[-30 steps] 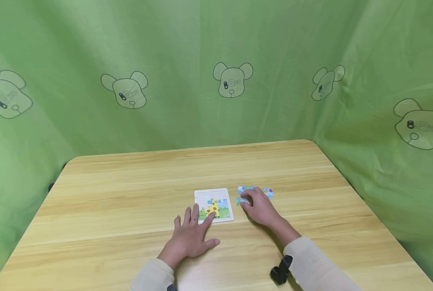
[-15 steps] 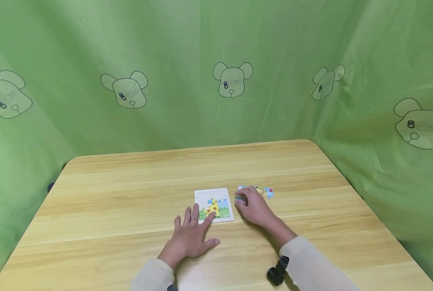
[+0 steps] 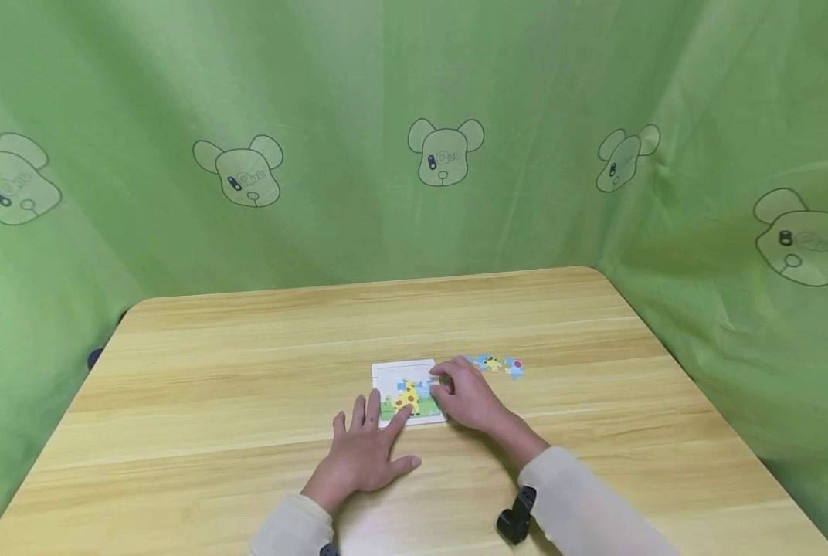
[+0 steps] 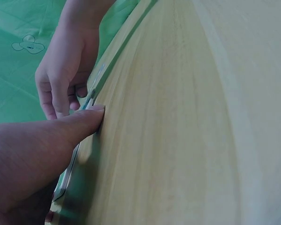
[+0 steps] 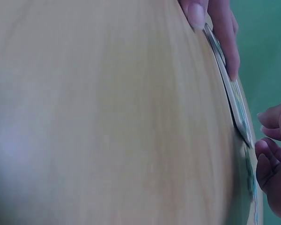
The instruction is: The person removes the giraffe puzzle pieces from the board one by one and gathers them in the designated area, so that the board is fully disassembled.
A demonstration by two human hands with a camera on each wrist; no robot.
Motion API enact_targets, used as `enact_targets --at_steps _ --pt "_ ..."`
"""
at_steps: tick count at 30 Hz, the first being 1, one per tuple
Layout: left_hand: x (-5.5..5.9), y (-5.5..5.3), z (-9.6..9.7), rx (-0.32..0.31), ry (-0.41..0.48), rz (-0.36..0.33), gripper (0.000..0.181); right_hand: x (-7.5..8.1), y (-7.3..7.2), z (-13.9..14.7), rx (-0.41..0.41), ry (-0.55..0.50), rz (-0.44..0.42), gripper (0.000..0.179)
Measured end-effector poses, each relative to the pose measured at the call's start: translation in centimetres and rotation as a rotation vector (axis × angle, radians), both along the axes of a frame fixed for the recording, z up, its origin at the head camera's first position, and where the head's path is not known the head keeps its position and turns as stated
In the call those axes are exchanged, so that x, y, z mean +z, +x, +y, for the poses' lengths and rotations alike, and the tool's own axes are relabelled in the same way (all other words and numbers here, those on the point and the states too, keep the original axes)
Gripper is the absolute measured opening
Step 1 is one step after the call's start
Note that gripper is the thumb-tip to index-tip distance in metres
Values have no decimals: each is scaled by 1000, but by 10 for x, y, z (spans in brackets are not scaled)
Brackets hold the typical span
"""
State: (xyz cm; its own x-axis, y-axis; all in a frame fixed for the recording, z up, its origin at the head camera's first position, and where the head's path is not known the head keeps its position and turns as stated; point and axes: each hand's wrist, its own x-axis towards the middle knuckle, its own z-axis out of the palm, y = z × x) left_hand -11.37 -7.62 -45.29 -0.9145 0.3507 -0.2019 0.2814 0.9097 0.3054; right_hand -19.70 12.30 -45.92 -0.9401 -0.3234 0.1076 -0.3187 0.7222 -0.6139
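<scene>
A white-framed jigsaw puzzle (image 3: 410, 363) lies on the table, partly filled with a yellow giraffe picture; its upper part is bare white. My left hand (image 3: 361, 455) is spread flat, with fingertips resting on the puzzle's lower left edge and lower middle. My right hand (image 3: 468, 395) has thumb and index finger brought together over the puzzle's right edge, pinching a small puzzle piece that the fingers mostly hide. In the right wrist view, the right hand's fingers (image 5: 271, 154) are curled close to the frame's corner.
Loose puzzle pieces (image 3: 493, 364) in blue and yellow lie on the wooden table (image 3: 261, 347) right of the puzzle, partly behind the right hand. A green curtain (image 3: 330, 93) with bear-head outlines hangs behind the table and along its sides.
My right hand has taken a puzzle piece from the loose group and moved left to the puzzle's right edge. The left hand has stayed in place.
</scene>
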Motion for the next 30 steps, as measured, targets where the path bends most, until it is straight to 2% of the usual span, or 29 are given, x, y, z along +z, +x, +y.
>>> enact_targets --at_steps 13,30 --pt "-2 -1 1 2 -10 3 75 -4 0 -22 40 3 -55 27" --pt "-4 -2 2 5 -26 -2 77 -2 1 -31 145 38 -22 29"
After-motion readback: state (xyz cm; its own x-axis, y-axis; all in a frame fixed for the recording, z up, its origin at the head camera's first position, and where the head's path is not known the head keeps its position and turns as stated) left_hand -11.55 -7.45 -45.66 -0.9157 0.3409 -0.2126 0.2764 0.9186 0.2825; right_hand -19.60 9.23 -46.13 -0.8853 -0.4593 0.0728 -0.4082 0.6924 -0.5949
